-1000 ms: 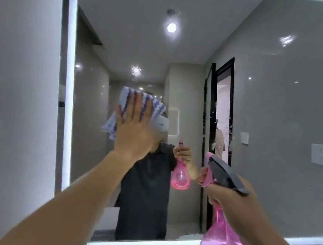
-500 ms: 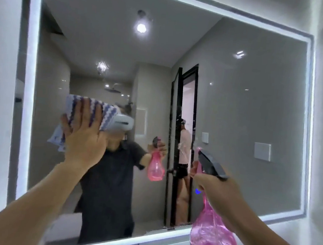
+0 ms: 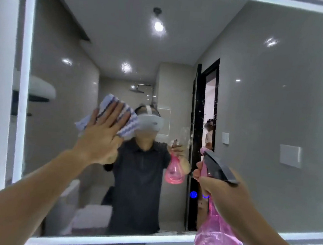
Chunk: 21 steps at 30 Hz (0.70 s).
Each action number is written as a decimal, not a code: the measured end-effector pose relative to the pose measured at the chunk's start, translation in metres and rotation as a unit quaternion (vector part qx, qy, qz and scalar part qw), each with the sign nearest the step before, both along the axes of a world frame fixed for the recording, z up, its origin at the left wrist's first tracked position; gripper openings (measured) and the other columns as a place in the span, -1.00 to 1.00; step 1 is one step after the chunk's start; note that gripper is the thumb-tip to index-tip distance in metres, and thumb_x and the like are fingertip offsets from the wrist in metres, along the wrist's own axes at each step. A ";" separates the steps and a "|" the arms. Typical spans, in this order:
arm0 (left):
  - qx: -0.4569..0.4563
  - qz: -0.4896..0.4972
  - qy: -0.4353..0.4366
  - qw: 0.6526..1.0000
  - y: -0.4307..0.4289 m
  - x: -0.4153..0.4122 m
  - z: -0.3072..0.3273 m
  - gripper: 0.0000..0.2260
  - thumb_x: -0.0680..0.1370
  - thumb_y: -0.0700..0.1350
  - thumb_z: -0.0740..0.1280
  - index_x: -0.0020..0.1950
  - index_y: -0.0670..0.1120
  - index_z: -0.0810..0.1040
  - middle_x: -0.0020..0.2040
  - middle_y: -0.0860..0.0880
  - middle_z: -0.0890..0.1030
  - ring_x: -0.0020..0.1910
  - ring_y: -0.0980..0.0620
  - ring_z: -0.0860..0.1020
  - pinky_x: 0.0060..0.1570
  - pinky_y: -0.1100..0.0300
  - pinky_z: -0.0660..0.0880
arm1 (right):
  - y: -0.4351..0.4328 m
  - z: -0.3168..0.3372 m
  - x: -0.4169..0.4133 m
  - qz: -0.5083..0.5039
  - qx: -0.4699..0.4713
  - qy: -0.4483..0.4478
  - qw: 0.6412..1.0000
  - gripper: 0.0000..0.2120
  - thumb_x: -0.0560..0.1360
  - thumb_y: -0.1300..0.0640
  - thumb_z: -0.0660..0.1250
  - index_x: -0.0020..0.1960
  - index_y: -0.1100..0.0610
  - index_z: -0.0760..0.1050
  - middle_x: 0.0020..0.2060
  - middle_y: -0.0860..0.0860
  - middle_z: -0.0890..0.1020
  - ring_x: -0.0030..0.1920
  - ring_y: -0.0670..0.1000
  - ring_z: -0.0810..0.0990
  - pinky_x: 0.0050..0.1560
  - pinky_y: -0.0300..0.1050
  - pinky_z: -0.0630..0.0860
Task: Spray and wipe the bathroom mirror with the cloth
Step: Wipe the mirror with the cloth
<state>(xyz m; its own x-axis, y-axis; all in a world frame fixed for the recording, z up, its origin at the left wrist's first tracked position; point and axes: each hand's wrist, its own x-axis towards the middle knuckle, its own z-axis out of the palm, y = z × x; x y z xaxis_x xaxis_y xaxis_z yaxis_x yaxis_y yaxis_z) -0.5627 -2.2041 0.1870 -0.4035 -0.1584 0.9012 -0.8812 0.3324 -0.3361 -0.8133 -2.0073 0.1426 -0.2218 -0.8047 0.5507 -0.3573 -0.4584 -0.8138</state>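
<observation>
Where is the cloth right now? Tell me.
In the head view the cloth is left of centre, pressed flat against the mirror by the left hand, up and left of the spray bottle gripped in the right hand.

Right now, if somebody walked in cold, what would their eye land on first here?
Probably the left hand, fingers spread flat, pressing a blue-and-white striped cloth against the mirror left of centre. Next, the pink spray bottle gripped in the right hand at lower right, its dark nozzle aimed at the glass. Fine droplets speckle the mirror over the reflected dark doorway.
</observation>
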 end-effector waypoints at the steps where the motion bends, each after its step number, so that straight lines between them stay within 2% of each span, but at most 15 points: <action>1: 0.021 -0.007 0.078 0.997 -0.001 -0.012 0.023 -0.44 0.50 -0.03 -0.01 0.49 -0.03 -0.07 0.55 -0.13 0.09 0.51 0.05 -0.10 0.44 -0.08 -0.14 | 0.001 0.004 -0.007 0.001 -0.008 0.002 1.000 -0.92 0.25 0.37 0.24 -0.34 0.34 0.33 -0.64 -0.11 0.30 -0.62 -0.14 0.18 -0.64 -0.38 0.16; 3: 0.055 -0.020 0.157 0.986 -0.004 -0.044 0.047 -0.46 0.52 -0.05 -0.04 0.48 -0.03 -0.12 0.56 -0.11 -0.01 0.49 0.06 -0.16 0.43 -0.08 -0.24 | 0.000 0.009 -0.020 0.025 -0.011 -0.006 1.000 -0.84 0.27 0.40 0.23 -0.42 0.25 0.32 -0.67 -0.11 0.28 -0.63 -0.14 0.18 -0.66 -0.38 0.17; 5: 0.010 -0.024 0.119 0.992 -0.006 -0.068 0.031 -0.47 0.54 -0.04 -0.04 0.51 -0.03 -0.06 0.55 -0.11 0.02 0.51 0.04 -0.16 0.44 -0.10 -0.19 | -0.007 0.011 -0.028 0.050 0.003 -0.020 0.999 -0.80 0.28 0.44 0.20 -0.44 0.22 0.32 -0.67 -0.11 0.28 -0.66 -0.16 0.18 -0.67 -0.38 0.17; 7: -0.016 0.001 -0.002 1.000 -0.003 -0.071 -0.017 -0.48 0.58 -0.01 -0.01 0.54 0.00 -0.02 0.55 -0.10 0.06 0.54 -0.01 -0.11 0.45 -0.11 -0.12 | -0.014 0.008 -0.031 0.078 0.023 -0.011 0.997 -0.71 0.28 0.46 0.18 -0.49 0.15 0.25 -0.70 -0.12 0.28 -0.69 -0.18 0.18 -0.68 -0.40 0.16; 9: -0.007 0.031 -0.134 0.990 0.000 -0.053 -0.079 -0.47 0.58 -0.02 0.04 0.54 -0.01 0.01 0.55 -0.11 0.10 0.53 -0.09 0.00 0.47 -0.13 -0.09 | -0.019 0.002 -0.032 0.098 0.042 -0.001 0.994 -0.67 0.28 0.44 0.18 -0.50 0.09 0.22 -0.71 -0.13 0.29 -0.69 -0.18 0.19 -0.67 -0.41 0.17; 12: 0.020 0.073 -0.326 0.942 0.018 -0.006 -0.146 -0.40 0.50 -0.04 0.11 0.53 0.03 0.05 0.56 -0.03 0.07 0.52 -0.07 0.03 0.45 -0.14 -0.08 | -0.018 0.002 -0.035 0.112 0.045 0.005 0.993 -0.62 0.28 0.42 0.19 -0.54 0.01 0.23 -0.75 -0.15 0.28 -0.69 -0.17 0.19 -0.66 -0.40 0.16; 13: 0.035 0.077 -0.350 0.933 0.023 0.005 -0.148 -0.34 0.45 -0.03 0.15 0.53 0.04 0.03 0.57 0.01 0.02 0.52 -0.04 0.03 0.44 -0.12 -0.06 | -0.016 0.003 -0.037 0.110 0.041 0.008 0.993 -0.60 0.27 0.42 0.18 -0.56 0.01 0.22 -0.75 -0.14 0.27 -0.68 -0.17 0.17 -0.65 -0.40 0.15; 14: 0.047 0.079 -0.336 0.937 0.026 0.011 -0.140 -0.32 0.44 -0.02 0.16 0.53 0.04 -0.01 0.57 0.02 -0.03 0.52 -0.03 0.02 0.43 -0.11 -0.02 | -0.015 0.005 -0.038 0.106 0.039 0.011 0.993 -0.61 0.27 0.41 0.19 -0.56 0.02 0.21 -0.74 -0.13 0.26 -0.68 -0.16 0.16 -0.64 -0.39 0.15; 15: 0.046 0.085 -0.284 0.954 0.025 0.013 -0.124 -0.33 0.47 -0.02 0.13 0.54 0.01 -0.05 0.57 0.00 -0.08 0.53 -0.05 -0.01 0.42 -0.09 0.00 | -0.013 0.008 -0.039 0.103 0.039 0.017 0.994 -0.64 0.27 0.41 0.19 -0.54 0.05 0.20 -0.72 -0.13 0.27 -0.68 -0.16 0.16 -0.64 -0.39 0.15; 17: 0.037 0.114 -0.100 0.988 0.022 0.004 -0.075 -0.38 0.52 0.00 0.03 0.54 -0.12 -0.08 0.57 -0.15 -0.09 0.53 -0.16 -0.08 0.44 -0.12 -0.01 | -0.012 0.011 -0.041 0.093 0.042 0.015 0.995 -0.69 0.27 0.41 0.19 -0.50 0.10 0.20 -0.65 -0.11 0.31 -0.70 -0.16 0.17 -0.65 -0.41 0.15; 19: 0.071 0.132 0.085 0.985 0.019 -0.015 -0.014 -0.36 0.49 0.02 -0.08 0.51 -0.25 0.01 0.52 -0.31 0.00 0.51 -0.28 -0.06 0.44 -0.18 -0.06 | -0.011 0.014 -0.041 0.087 0.036 0.003 0.996 -0.71 0.26 0.44 0.18 -0.48 0.13 0.20 -0.63 -0.09 0.31 -0.70 -0.16 0.16 -0.68 -0.40 0.14; 21: 0.102 0.113 0.183 0.971 0.017 -0.036 0.030 -0.34 0.45 0.03 -0.20 0.51 -0.23 0.00 0.52 -0.31 -0.02 0.51 -0.26 -0.09 0.43 -0.17 -0.12 | -0.010 0.018 -0.038 0.084 0.026 0.002 0.996 -0.70 0.25 0.46 0.17 -0.47 0.14 0.20 -0.62 -0.06 0.30 -0.68 -0.16 0.15 -0.69 -0.39 0.14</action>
